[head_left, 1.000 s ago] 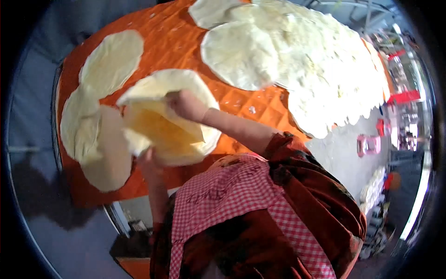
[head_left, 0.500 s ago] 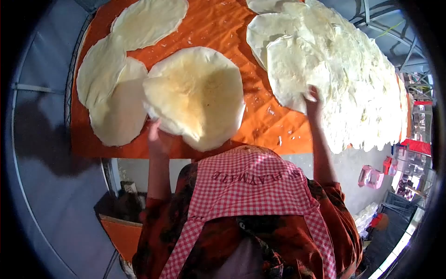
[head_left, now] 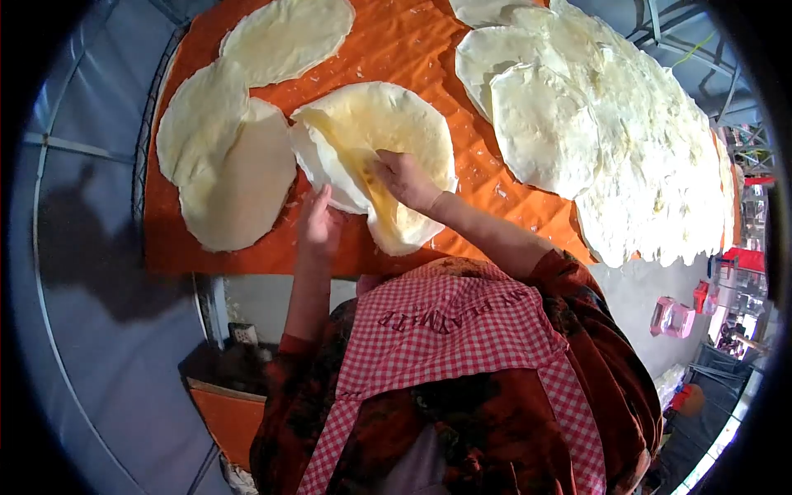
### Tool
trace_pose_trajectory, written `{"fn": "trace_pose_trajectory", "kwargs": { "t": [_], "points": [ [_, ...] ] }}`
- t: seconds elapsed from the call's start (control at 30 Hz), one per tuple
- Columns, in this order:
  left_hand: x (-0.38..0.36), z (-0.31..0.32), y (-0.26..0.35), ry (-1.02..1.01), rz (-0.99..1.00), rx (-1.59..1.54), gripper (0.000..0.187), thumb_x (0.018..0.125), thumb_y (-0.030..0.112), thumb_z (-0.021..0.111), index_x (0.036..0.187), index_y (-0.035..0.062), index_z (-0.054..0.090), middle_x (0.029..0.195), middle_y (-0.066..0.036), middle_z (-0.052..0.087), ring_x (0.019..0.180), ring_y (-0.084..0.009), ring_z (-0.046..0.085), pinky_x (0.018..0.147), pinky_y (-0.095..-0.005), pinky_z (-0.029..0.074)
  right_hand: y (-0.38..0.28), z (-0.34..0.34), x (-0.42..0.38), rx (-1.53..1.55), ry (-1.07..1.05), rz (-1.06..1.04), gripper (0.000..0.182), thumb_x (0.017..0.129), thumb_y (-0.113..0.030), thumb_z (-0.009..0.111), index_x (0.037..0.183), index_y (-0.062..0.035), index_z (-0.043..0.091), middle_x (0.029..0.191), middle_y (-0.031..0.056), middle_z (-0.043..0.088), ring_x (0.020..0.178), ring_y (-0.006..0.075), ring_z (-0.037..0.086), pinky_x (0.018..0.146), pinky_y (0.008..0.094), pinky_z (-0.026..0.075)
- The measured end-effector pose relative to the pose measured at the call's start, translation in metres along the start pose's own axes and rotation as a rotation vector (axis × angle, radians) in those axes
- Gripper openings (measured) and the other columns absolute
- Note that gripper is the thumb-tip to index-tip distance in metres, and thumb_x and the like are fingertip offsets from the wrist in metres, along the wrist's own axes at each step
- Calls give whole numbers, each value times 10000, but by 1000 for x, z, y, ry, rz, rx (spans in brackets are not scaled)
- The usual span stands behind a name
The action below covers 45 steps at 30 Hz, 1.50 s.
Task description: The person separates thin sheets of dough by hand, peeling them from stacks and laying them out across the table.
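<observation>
A large round flatbread (head_left: 412, 124) lies on the orange cloth in front of me, its left side folded over toward the middle. My right hand (head_left: 403, 180) is on it with fingers curled at the edge of the fold. Just off the bread's lower left edge is my left hand (head_left: 320, 221), slightly blurred, fingers stretched upward and holding nothing. Left of it, overlapping flatbreads (head_left: 235, 186) lie flat, and another flatbread (head_left: 289, 40) rests at the far side.
Many overlapping flatbreads (head_left: 643, 157) cover the right side of the orange cloth (head_left: 474, 219). White crumbs dot the cloth. A grey tarp wall (head_left: 91, 223) stands at the left. Pink and clear containers (head_left: 673, 318) are on the floor at the right.
My right hand has moved left from the flatbreads on the right onto the middle flatbread. That bread's left side is now folded inward. My left hand has come off its edge.
</observation>
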<state>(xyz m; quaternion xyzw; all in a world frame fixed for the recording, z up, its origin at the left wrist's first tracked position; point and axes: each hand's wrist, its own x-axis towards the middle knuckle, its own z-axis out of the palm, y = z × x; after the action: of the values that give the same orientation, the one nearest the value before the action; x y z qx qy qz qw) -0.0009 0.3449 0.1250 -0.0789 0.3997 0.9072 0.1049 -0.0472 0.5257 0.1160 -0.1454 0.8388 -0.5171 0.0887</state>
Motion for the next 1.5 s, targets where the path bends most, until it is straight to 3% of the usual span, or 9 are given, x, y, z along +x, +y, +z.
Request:
{"fn": "trace_pose_trajectory", "kwargs": {
  "t": [0.27, 0.5, 0.77, 0.9, 1.0, 1.07, 1.1, 1.3, 1.5],
  "points": [
    [14, -9, -11, 193, 42, 339, 287, 892, 119, 543, 1146, -14, 537, 1044, -77, 615, 952, -159, 581, 812, -300, 473, -47, 3, -15, -99, -117, 96, 696, 814, -481, 623, 1219, 65, 475, 1091, 267, 591, 1011, 374, 594, 872, 406, 467],
    [32, -61, -17, 502, 74, 836, 276, 775, 138, 533, 970, -39, 615, 912, -77, 622, 835, -183, 573, 725, -336, 470, -12, -4, 12, -271, 140, 5, 189, 777, -92, 535, 925, 9, 598, 819, 230, 631, 789, 395, 616, 659, 446, 485],
    [-5, -82, 58, 335, -97, 209, 326, 848, 172, 552, 1115, -16, 560, 1110, -102, 586, 1000, -250, 575, 869, -381, 472, -28, -251, -122, 489, 584, 240, 165, 771, -71, 602, 859, 63, 638, 791, 123, 667, 661, 195, 656, 632, 320, 533],
    [-12, -118, 39, 423, -107, 172, 331, 847, 166, 560, 1136, 4, 555, 1130, -103, 582, 1041, -251, 559, 893, -381, 458, 63, -304, -263, -391, 511, 168, 203, 781, -116, 620, 919, 33, 627, 798, 125, 646, 741, 194, 624, 695, 349, 509],
    [-18, -116, 28, 324, -29, 254, 337, 836, 166, 581, 1136, 13, 557, 1115, -91, 590, 1029, -245, 569, 875, -373, 472, 150, -279, -327, -15, 1082, 722, 474, 733, -216, 723, 1121, -7, 549, 939, 151, 632, 812, 272, 615, 746, 353, 496],
    [-25, -62, 38, 440, -91, 193, 318, 820, 158, 603, 1105, 21, 569, 1082, -78, 602, 1007, -230, 583, 845, -360, 490, 163, -255, -337, -764, 1081, 725, 551, 744, -249, 746, 1187, -32, 500, 1086, 152, 588, 997, 262, 554, 820, 348, 466],
    [-26, -47, 38, 431, -71, 213, 316, 814, 157, 609, 1098, 23, 571, 1074, -76, 604, 999, -226, 586, 837, -357, 494, 158, -237, -318, -374, 1128, 605, 485, 750, -158, 739, 1167, -43, 517, 1061, 136, 594, 982, 253, 558, 818, 356, 471],
    [-30, 57, 34, 371, -46, 312, 378, 764, 120, 628, 1127, 47, 551, 1125, -87, 578, 1016, -250, 570, 785, -395, 502, -36, -107, -178, 9, 161, -65, 774, 722, -404, 735, 1311, -24, 408, 1303, 206, 469, 1123, 365, 518, 961, 393, 422],
    [-10, 79, 24, 242, -87, 323, 320, 885, 265, 489, 1143, 85, 551, 1079, -83, 605, 1004, -207, 568, 846, -373, 472, -100, -55, -73, -317, 111, -141, 432, 680, -160, 669, 1047, 46, 568, 990, 236, 616, 843, 383, 625, 701, 428, 521]
  ]
}}
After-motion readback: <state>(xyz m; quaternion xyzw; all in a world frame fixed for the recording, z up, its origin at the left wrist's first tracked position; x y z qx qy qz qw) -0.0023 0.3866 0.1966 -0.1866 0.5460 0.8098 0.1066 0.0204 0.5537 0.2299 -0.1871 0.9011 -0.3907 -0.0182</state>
